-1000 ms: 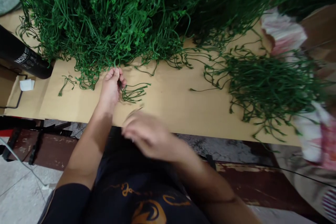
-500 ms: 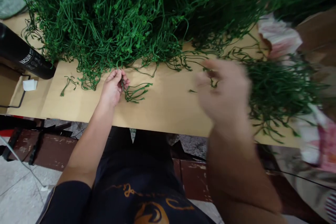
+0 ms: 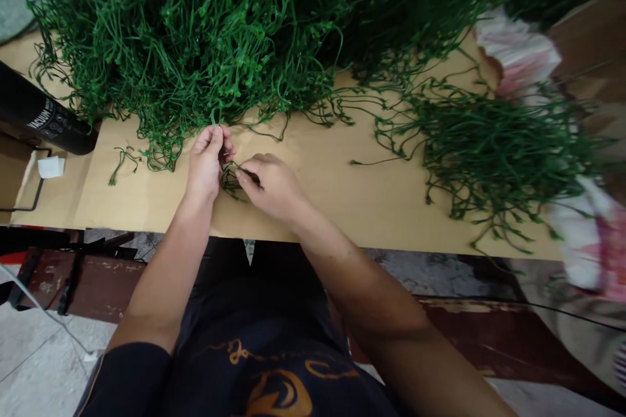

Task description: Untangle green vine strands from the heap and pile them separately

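My left hand is closed in a pinch around a small bunch of green plastic stems, whose loose ends hang down toward the table's near edge. Close to its right, my right hand has thumb and fingers pressed together at the same stems; what exactly lies between its fingertips is partly hidden. Beyond both hands rises a large heap of green artificial stems. To the right spreads a smaller pile of the same stems, with one stray stem reaching left from it.
A black vacuum bottle lies tilted at the left beside a small white paper. Brown cardboard covers the tabletop. Crumpled white and pink plastic sits at the right, and a dark red bench is below.
My right hand has swept left from the smaller pile to the stems beside my left hand. The left hand stays nearly where it was, still pinching the bunch.
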`<action>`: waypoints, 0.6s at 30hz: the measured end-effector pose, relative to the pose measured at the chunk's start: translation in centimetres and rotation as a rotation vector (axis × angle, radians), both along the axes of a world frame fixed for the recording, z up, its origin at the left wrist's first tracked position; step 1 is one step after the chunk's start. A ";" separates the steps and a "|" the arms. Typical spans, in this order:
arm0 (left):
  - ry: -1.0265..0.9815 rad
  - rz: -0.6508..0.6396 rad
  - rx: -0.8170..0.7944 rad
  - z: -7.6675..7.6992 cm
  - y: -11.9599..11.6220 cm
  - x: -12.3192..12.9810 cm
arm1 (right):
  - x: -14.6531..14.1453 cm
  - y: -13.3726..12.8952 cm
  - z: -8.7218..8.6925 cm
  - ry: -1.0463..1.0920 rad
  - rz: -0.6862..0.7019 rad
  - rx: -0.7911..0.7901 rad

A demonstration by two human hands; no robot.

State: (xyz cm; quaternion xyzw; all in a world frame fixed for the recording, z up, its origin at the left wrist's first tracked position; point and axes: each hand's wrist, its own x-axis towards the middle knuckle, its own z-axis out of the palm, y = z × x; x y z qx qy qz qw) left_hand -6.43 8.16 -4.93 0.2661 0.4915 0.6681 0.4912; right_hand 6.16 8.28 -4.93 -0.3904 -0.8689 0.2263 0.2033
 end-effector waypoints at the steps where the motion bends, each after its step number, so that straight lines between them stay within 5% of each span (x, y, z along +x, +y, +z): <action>1: 0.005 -0.010 0.000 0.0 0.0 0.0 | -0.1 0.0 0.0 0.029 0.003 -0.015; 7: 0.024 -0.085 -0.048 0.0 -0.3 -0.1 | -1.3 -0.1 0.8 -0.078 -0.143 -0.006; 14: -0.026 -0.187 -0.005 0.5 -0.9 0.0 | -1.5 0.4 1.2 -0.099 -0.116 -0.060; 18: -0.091 -0.139 0.004 0.6 -0.8 -0.1 | -1.0 0.5 1.1 -0.012 -0.040 -0.151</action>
